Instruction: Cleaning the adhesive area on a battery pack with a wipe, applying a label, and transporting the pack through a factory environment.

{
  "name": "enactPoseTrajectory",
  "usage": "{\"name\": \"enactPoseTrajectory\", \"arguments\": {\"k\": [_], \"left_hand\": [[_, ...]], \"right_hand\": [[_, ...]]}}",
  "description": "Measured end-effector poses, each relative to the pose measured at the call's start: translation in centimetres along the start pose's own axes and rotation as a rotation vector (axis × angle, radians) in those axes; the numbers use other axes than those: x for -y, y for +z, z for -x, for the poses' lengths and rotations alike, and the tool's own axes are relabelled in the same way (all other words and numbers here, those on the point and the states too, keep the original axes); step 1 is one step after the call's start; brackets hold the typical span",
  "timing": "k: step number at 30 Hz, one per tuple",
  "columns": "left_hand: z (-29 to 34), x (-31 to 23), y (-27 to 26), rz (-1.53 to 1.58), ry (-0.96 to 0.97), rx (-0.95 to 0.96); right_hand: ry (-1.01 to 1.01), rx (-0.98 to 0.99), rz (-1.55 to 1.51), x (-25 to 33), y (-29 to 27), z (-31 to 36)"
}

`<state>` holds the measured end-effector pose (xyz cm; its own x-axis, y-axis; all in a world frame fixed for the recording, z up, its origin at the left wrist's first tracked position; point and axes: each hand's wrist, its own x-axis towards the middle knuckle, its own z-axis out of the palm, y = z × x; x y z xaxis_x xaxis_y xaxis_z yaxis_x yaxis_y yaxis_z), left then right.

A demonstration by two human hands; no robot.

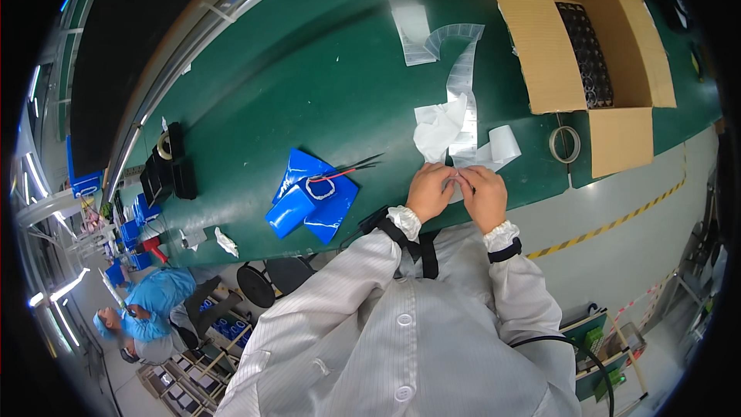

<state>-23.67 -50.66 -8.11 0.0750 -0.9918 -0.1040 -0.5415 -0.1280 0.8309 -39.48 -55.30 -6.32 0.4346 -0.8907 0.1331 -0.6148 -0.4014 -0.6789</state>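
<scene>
At the near edge of the green table, my left hand (pixel 431 191) and my right hand (pixel 484 197) meet with closed fingers. Both pinch the near end of a pale label strip (pixel 461 81), and their fingertips hide the exact spot. From there the strip runs away over the table and bends back to a flat stack (pixel 411 31). Crumpled white paper (pixel 440 130) lies against it, just beyond my left hand. A white roll (pixel 503 144) sits beyond my right hand. To the left lies a blue-wrapped pack (pixel 292 211) with red and black wires (pixel 351 167), on blue plastic film (pixel 340 201).
An open cardboard box (pixel 557 69) with dark round-celled contents stands at the right, a tape roll (pixel 564 144) near it. Black holders (pixel 176 162) and a scrap of white paper (pixel 225 242) lie left. A person in blue (pixel 158 301) sits at the far left, beyond a stool (pixel 256 284).
</scene>
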Motion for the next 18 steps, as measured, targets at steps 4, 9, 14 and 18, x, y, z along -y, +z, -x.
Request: {"name": "enactPoseTrajectory", "arguments": {"k": [4, 9, 14, 18], "left_hand": [[-0.5, -0.1, -0.3, -0.034, -0.005, -0.004], [0.4, 1.3, -0.2, 0.001, -0.135, -0.031], [1.9, -1.0, -1.9, -0.211, -0.133, -0.416], [3.8, -5.7, -4.4, 0.598, -0.271, -0.298]], "right_hand": [[0.103, -0.002, -0.14, -0.4, 0.5, -0.4], [0.252, -0.057, -0.36, 0.2, 1.1, -0.3], [0.042, -0.355, -0.152, 1.8, -0.4, -1.2], [-0.192, -0.154, -0.048, 5.9, -2.2, -1.1]]}}
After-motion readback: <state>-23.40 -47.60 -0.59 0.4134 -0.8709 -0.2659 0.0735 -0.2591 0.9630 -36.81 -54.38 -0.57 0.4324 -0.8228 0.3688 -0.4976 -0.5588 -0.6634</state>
